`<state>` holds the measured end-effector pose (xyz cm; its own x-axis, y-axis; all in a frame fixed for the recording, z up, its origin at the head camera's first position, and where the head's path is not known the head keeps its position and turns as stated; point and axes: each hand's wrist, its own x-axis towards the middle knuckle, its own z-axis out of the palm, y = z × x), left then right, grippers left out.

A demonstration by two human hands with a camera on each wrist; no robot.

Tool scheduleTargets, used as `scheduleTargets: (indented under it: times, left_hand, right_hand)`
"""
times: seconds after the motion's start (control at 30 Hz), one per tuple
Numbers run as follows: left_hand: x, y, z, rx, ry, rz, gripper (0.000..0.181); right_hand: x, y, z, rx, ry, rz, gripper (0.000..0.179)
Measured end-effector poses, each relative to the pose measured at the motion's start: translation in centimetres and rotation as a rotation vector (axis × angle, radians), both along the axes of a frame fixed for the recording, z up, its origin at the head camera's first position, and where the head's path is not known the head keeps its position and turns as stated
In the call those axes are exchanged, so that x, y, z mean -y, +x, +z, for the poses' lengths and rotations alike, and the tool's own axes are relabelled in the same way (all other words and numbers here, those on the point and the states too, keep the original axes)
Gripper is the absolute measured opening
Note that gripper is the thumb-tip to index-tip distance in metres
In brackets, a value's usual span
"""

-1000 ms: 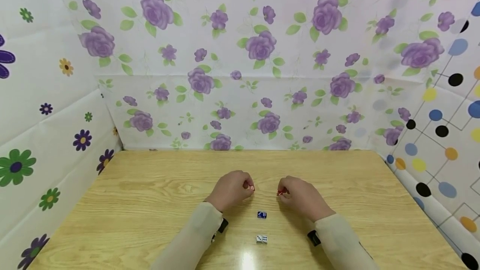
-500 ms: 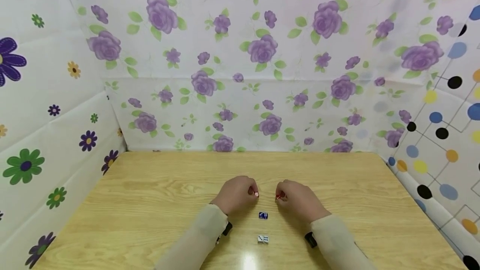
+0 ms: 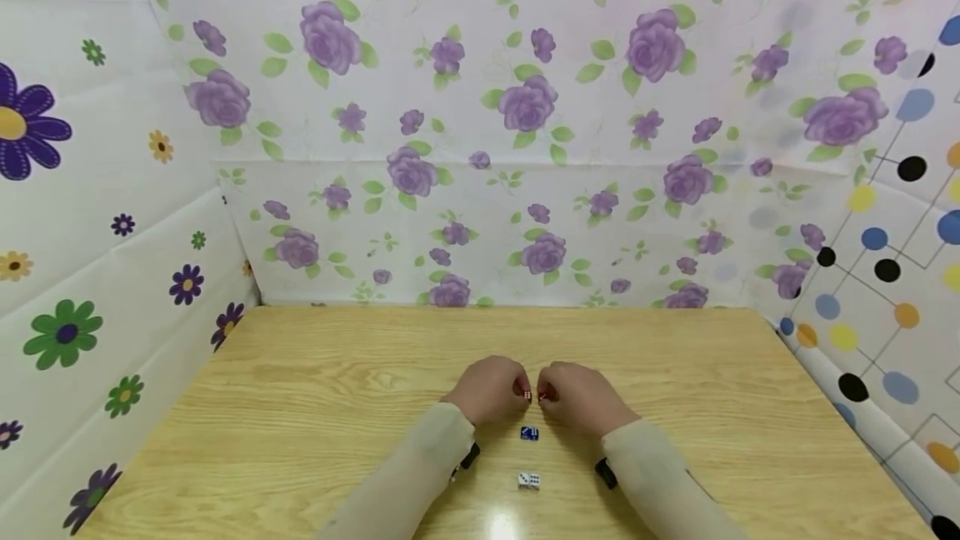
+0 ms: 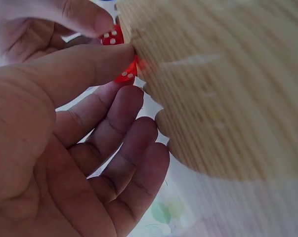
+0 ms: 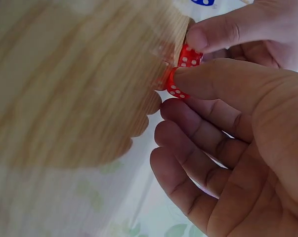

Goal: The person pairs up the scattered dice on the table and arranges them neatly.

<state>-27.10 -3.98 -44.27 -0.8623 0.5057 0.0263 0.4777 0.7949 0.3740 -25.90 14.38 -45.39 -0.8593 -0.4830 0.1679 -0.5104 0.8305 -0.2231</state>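
Note:
In the head view my left hand (image 3: 491,390) and right hand (image 3: 581,397) meet over the middle of the table, each pinching one red die between thumb and fingertips. The left hand's red die (image 4: 127,74) has white pips and is partly covered by the thumb. Right up against it is the right hand's red die (image 5: 177,90), also half hidden behind a thumb. Both dice are low at the tabletop. Just nearer than the hands sits a pair of blue dice (image 3: 529,433), side by side. Closer still lies a pair of white dice (image 3: 528,481) with dark pips.
The wooden table (image 3: 337,407) ends at a flowered cloth backdrop (image 3: 480,215). Patterned cloths also hang at the left and right sides. Dark wrist devices sit under both cuffs.
Both hands have moved toward each other, bringing the two red dice from well apart to nearly together. The blue and white dice stay in place; the head view has shifted slightly.

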Motion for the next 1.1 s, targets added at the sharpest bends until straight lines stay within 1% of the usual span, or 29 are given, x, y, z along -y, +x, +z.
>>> scheduleTargets:
  times: [0.27,0.4,0.63,0.87,1.1]
  left_hand:
    - [0.03,0.28,0.06,0.016,0.016,0.012,0.011]
    - [0.16,0.43,0.22,0.006,0.018,0.019,0.009]
    - [0.12,0.44,0.04,-0.023,-0.005,0.024,0.004]
    - [-0.08,0.33,-0.39,-0.017,-0.005,0.035,0.006]
    - [-0.33,0.01,-0.54,-0.054,-0.036,0.02,0.006]
  right_hand:
    - [0.32,0.15,0.28,0.065,-0.018,-0.032,0.009]
    - [0.17,0.23,0.46,0.079,-0.022,-0.047,0.01]
    - [0.32,0.09,0.25,0.079,-0.024,-0.016,0.008]
    - [0.48,-0.33,-0.37,0.076,-0.013,-0.03,0.007]
    - [0.67,-0.28,-0.08,0.046,0.006,-0.009,0.01]
